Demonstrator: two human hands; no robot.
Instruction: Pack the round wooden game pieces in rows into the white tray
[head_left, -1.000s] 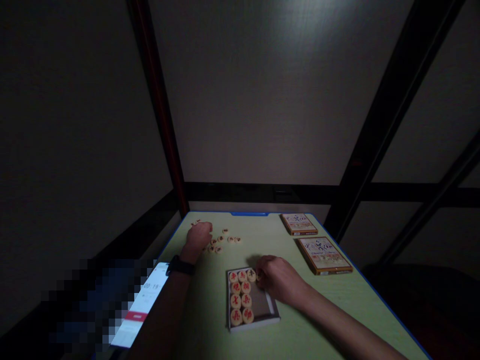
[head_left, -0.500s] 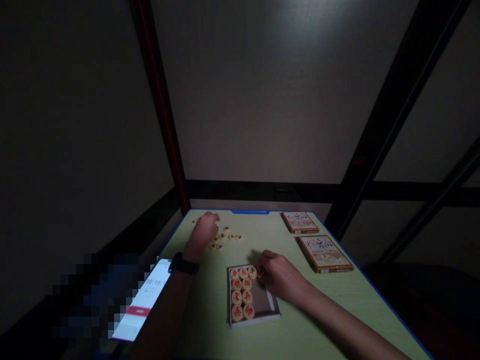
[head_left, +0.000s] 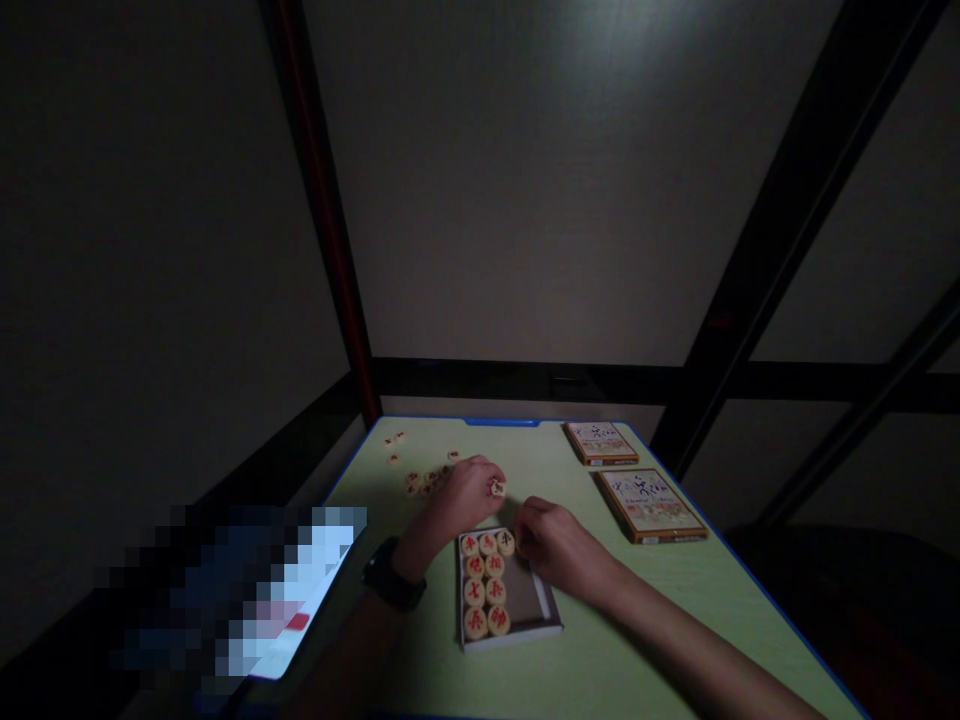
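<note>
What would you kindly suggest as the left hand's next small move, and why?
I would probably lower the piece in the left hand into the open box: it is held just beyond the box's far edge, and brown floor shows beside the red-marked pieces, though the right hand covers its far right corner.

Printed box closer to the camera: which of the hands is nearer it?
Right. The right hand is at the tray's far right corner, left of the printed box; the left hand, holding a round piece, is farther left.
</note>
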